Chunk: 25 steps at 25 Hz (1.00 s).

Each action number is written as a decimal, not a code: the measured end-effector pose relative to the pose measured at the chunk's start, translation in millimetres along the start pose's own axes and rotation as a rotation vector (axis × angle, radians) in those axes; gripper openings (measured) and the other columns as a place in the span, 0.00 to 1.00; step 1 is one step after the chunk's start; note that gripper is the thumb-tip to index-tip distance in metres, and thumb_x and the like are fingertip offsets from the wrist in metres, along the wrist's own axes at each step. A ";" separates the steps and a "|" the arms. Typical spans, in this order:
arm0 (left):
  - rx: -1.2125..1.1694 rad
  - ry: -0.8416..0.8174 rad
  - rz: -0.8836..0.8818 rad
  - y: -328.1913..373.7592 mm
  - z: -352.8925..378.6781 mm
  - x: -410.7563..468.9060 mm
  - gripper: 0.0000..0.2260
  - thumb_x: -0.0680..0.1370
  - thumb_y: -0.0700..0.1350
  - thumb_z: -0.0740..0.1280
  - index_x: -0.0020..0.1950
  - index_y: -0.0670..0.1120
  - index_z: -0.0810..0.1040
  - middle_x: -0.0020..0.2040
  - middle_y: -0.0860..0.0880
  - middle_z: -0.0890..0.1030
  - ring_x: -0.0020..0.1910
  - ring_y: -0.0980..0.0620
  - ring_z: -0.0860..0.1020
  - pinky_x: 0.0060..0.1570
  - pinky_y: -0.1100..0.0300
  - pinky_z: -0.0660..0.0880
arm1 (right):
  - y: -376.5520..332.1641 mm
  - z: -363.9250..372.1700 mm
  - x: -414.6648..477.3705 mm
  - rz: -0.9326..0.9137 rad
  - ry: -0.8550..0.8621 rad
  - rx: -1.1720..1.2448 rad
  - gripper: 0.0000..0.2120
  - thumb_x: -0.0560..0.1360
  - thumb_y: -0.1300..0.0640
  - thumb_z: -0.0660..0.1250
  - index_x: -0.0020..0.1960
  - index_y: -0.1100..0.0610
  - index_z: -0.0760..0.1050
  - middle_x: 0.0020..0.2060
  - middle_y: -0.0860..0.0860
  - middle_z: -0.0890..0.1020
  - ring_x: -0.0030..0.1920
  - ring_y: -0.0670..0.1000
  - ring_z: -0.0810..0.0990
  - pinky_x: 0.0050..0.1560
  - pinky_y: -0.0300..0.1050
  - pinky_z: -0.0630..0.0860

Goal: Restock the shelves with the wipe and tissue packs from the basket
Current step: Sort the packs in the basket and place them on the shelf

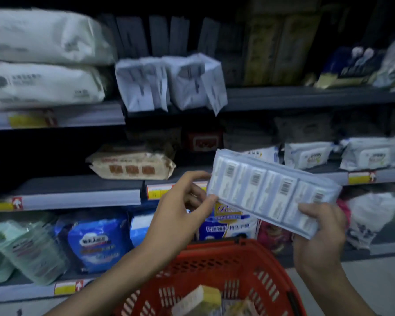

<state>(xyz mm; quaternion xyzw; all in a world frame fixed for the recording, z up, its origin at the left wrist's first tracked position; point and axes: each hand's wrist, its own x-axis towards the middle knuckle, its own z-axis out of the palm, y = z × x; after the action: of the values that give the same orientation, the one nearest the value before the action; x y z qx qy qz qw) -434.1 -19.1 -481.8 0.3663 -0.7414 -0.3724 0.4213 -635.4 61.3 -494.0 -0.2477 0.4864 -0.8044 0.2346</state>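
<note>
two grips carry one long pale-blue tissue multipack [267, 190], its barcoded side towards the camera, tilted so the left end sits higher. the left grip [183, 208] pinches the upper left end, thumb on the front corner and fingers behind. the right grip [319, 231] is curled round the lower right end. the multipack hangs in the air above the red basket [214, 245], in front of the middle shelf [78, 195]. a yellowish pack [198, 299] lies inside the basket. on the middle shelf a beige wipe pack [132, 165] lies to the left and white wipe packs [308, 153] to the right. on the shelf above, small white packs [169, 83] stand beside two large white packs [43, 85] stacked at the left. a blue pack [96, 238] stands on the lower shelf.
</note>
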 end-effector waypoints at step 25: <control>-0.033 0.040 0.026 41.2 -46.8 77.1 0.21 0.80 0.43 0.71 0.71 0.60 0.76 0.61 0.58 0.81 0.57 0.62 0.82 0.51 0.67 0.77 | -76.7 144.8 121.8 -0.362 -0.713 -0.999 0.47 0.69 0.62 0.77 0.79 0.40 0.58 0.62 0.44 0.79 0.55 0.46 0.81 0.54 0.45 0.79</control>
<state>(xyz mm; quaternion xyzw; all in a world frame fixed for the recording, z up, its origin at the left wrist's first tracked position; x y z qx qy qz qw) -430.6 -77.9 -402.1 0.3568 -0.7312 -0.3717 0.4470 -648.6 -78.5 -345.8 -0.6580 0.6452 -0.3755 0.0986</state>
